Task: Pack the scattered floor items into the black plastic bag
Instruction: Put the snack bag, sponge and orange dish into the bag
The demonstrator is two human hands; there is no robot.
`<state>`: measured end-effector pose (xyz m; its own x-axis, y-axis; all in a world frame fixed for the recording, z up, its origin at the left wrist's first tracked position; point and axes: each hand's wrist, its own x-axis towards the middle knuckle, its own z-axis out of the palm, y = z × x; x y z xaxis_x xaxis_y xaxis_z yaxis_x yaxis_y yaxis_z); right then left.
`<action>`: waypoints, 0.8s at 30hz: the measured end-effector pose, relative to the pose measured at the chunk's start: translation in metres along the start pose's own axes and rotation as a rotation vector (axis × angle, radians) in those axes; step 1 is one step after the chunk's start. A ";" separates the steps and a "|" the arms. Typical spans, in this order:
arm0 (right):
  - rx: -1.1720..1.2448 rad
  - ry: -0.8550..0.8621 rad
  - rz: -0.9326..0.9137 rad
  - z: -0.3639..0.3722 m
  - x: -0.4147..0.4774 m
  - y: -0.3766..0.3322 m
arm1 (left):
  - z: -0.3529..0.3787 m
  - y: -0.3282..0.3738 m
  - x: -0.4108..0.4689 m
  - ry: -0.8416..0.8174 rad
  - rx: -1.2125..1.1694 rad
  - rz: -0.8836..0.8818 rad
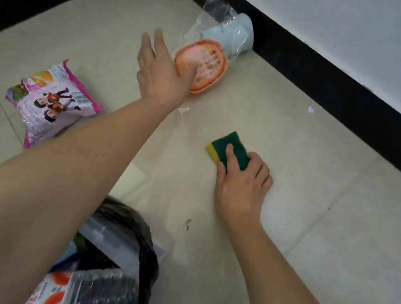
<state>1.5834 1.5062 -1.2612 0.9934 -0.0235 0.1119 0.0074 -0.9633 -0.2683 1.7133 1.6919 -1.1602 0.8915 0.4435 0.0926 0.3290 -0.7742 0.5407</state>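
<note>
By the stuffed black bag (pixel 150 257), right hand (pixel 241 185) grips one sponge (pixel 238 144); open left hand (pixel 160 70) hides one orange dish (pixel 212 65) edge.

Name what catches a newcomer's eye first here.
The right hand grips a green-and-yellow sponge at centre right, while the left hand is spread open at an orange perforated dish, top centre. A pink snack packet lies at left, and the part-filled black plastic bag sits at the bottom.
</note>
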 end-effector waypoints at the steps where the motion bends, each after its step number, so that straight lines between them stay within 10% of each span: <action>1: 0.005 -0.008 0.017 0.002 -0.001 -0.001 | 0.007 -0.003 0.009 -0.013 -0.032 -0.060; 11: -0.034 -0.128 0.063 0.002 0.001 -0.004 | 0.029 -0.025 -0.007 -0.277 -0.197 -0.346; 24: -0.102 -0.359 0.046 -0.034 0.006 -0.013 | -0.147 -0.049 -0.123 0.128 -0.522 -0.156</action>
<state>1.5858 1.5097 -1.2245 0.9695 0.0107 -0.2450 -0.0313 -0.9855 -0.1669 1.5413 1.7422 -1.0751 0.7886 0.6118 0.0616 0.2274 -0.3833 0.8952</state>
